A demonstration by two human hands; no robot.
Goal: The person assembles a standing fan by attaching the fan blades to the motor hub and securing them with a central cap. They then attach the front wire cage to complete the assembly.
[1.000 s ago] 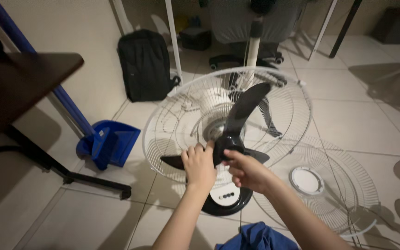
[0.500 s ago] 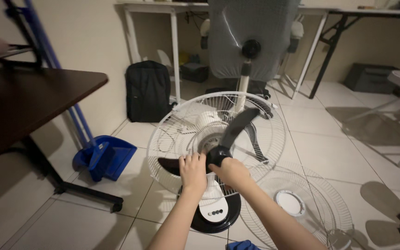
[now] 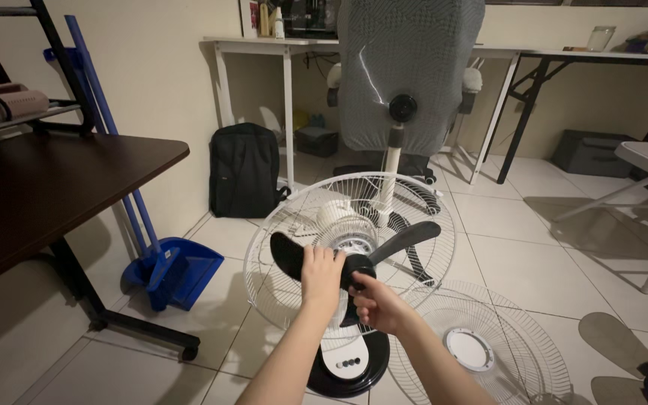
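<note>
White wire, the round rear fan guard (image 3: 294, 247) stands upright on its black-and-white base (image 3: 348, 364) in the middle of the tiled floor, while the detached front wire grille (image 3: 519, 337) lies flat to its right. The black three-bladed plastic fan propeller (image 3: 354, 262) sits at the hub but looks not yet secured. Left hand (image 3: 321, 274) clamps a blade, right hand (image 3: 373, 300) closes on the hub.

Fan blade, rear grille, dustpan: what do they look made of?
Fan blade: likely moulded plastic, dark, smooth with a dull sheen; the left hand and right hand grip its hub.
Rear grille: thin white wire, probably coated metal.
Dustpan: glossy blue, looks like plastic.
</note>
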